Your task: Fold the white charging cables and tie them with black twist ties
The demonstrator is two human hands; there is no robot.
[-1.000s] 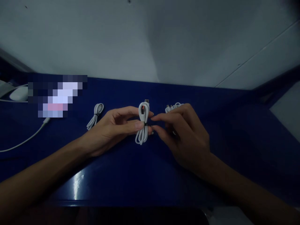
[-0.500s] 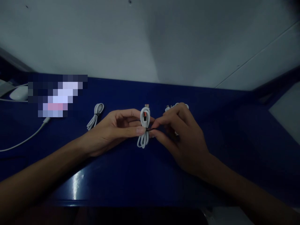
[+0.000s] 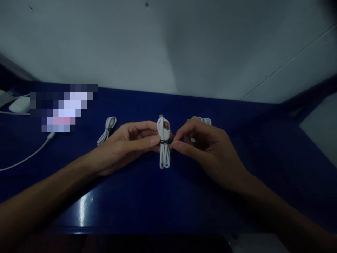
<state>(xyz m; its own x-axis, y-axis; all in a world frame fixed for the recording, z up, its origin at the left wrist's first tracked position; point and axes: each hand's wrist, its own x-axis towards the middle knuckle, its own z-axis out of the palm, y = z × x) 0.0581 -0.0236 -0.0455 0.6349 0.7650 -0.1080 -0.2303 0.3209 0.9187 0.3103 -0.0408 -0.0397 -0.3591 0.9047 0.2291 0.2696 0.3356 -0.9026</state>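
Note:
My left hand [image 3: 131,144] is closed on a coiled white USB cable [image 3: 165,158], its thumb and fingers gripping the bundle from the left. The bundle stands upright above the table, with a USB plug showing orange inside at the top. A thin black tie [image 3: 164,142] wraps several times around its middle. At the bundle's right side, my right hand [image 3: 207,144] pinches thumb and forefinger together at the end of the tie; the tip itself is mostly hidden by the fingers.
Left of my left hand lies another tied white cable [image 3: 107,130]. More white cable [image 3: 206,121] lies partly hidden behind my right hand. A pixelated bright device with a white lead [image 3: 39,149] and a white mouse-like object [image 3: 19,104] are at far left on the blue table [image 3: 131,203]. A grey wall stands behind.
The bundle has turned in my left hand, so its plug faces differently and the black wraps show at the front. My right hand has shifted slightly, still pinching beside it.

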